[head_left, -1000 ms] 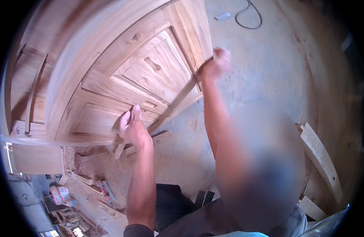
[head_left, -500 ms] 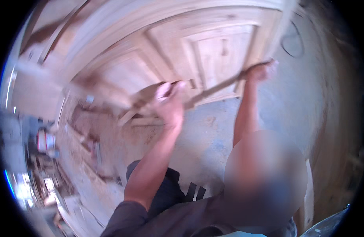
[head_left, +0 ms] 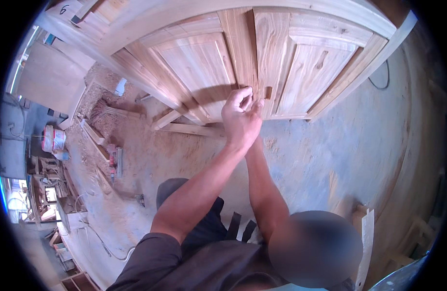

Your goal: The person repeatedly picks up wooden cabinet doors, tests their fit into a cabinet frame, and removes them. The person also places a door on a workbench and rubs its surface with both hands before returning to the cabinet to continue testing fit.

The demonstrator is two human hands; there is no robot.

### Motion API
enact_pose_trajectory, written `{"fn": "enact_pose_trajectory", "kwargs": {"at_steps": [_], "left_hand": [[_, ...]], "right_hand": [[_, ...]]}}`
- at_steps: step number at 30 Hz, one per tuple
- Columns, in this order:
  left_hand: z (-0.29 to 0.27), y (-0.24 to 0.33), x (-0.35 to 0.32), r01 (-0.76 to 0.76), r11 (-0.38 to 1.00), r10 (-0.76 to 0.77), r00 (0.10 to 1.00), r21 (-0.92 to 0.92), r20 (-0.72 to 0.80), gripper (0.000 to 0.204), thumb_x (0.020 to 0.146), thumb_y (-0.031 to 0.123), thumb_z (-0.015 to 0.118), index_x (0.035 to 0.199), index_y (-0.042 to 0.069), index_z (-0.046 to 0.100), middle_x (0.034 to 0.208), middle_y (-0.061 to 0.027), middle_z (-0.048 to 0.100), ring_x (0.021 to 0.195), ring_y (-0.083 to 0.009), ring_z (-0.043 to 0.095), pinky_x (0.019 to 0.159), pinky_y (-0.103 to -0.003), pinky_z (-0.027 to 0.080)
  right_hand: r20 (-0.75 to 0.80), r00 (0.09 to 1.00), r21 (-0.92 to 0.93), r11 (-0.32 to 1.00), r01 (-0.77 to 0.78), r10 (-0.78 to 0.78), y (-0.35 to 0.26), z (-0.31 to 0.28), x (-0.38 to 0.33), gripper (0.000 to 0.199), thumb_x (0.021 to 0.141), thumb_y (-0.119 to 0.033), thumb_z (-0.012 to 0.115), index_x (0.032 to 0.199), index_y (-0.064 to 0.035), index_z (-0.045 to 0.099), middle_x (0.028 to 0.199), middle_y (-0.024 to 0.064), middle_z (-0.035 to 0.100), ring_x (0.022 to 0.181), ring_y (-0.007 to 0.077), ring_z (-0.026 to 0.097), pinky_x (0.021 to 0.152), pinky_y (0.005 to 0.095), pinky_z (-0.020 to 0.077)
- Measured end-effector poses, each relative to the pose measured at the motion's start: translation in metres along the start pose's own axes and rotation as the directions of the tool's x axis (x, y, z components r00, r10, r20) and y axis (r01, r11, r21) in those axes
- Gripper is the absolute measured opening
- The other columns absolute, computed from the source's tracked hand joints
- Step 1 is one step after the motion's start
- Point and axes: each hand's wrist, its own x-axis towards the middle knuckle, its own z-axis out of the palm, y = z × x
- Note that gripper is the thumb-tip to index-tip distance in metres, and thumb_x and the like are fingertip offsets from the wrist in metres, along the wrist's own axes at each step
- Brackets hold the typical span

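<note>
My left hand and my right hand are pressed together in front of the middle stile of a pale panelled wooden door. The left hand lies on top, fingers curled, and covers most of the right. Both close around a wooden strip. It points toward the door, so only its short brown end shows beside my fingers. My forearms cross as they rise from the lower edge.
Sawdust covers the concrete floor. Loose wood battens lie at the door's foot, and a red power tool at left. Buckets and cluttered benches stand far left. A black cable and a plank are at right.
My view has swung so the door now faces me squarely. My hands, spread apart along the long strip before, have come together at the door's middle stile, and the strip now shows end-on.
</note>
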Motion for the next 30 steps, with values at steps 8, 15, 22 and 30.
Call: {"fn": "enact_pose_trajectory", "kwargs": {"at_steps": [8,15,22,30], "left_hand": [[-0.006,0.010,0.003,0.126,0.988,-0.124,0.992,-0.089,0.032,0.040,0.087,0.005,0.080,0.120,-0.011,0.063,0.116,-0.0179,0.067,0.104,-0.0214,0.066,0.099,-0.032,0.055],[-0.005,0.012,0.021,0.233,0.968,-0.239,0.969,-0.090,-0.062,0.040,0.089,0.014,0.081,0.112,-0.015,0.068,0.101,-0.0156,0.075,0.092,-0.0144,0.069,0.081,-0.025,0.054],[-0.002,0.018,0.023,0.202,0.975,-0.212,0.972,-0.095,-0.101,0.032,0.088,0.013,0.081,0.108,-0.011,0.072,0.093,-0.0133,0.076,0.087,-0.0135,0.070,0.078,-0.026,0.055],[-0.016,0.016,0.000,0.153,0.988,-0.152,0.987,-0.017,0.057,0.030,0.088,0.004,0.076,0.116,-0.009,0.071,0.111,-0.0178,0.074,0.099,-0.0193,0.071,0.089,-0.029,0.057]], "right_hand": [[0.135,0.923,0.866,0.409,-0.287,0.361,-0.036,0.004,0.078,0.035,0.085,-0.008,0.048,0.108,0.0154,0.061,0.109,0.0258,0.067,0.103,0.0366,0.066,0.094,0.0469,0.0553],[0.157,0.939,0.760,0.570,-0.313,0.307,-0.070,-0.013,0.052,0.040,0.074,-0.006,0.049,0.111,0.0064,0.061,0.111,0.0244,0.066,0.100,0.0406,0.066,0.090,0.0575,0.0546],[0.275,0.920,0.647,0.654,-0.392,0.280,-0.061,-0.024,0.066,0.043,0.079,-0.005,0.052,0.119,0.0088,0.058,0.111,0.0243,0.066,0.095,0.0409,0.068,0.088,0.0575,0.0559],[-0.060,0.848,0.808,0.524,-0.268,0.526,-0.007,-0.010,0.046,0.020,0.086,-0.006,0.053,0.102,0.0047,0.059,0.091,0.0208,0.063,0.078,0.0383,0.065,0.067,0.0512,0.0562]]}}
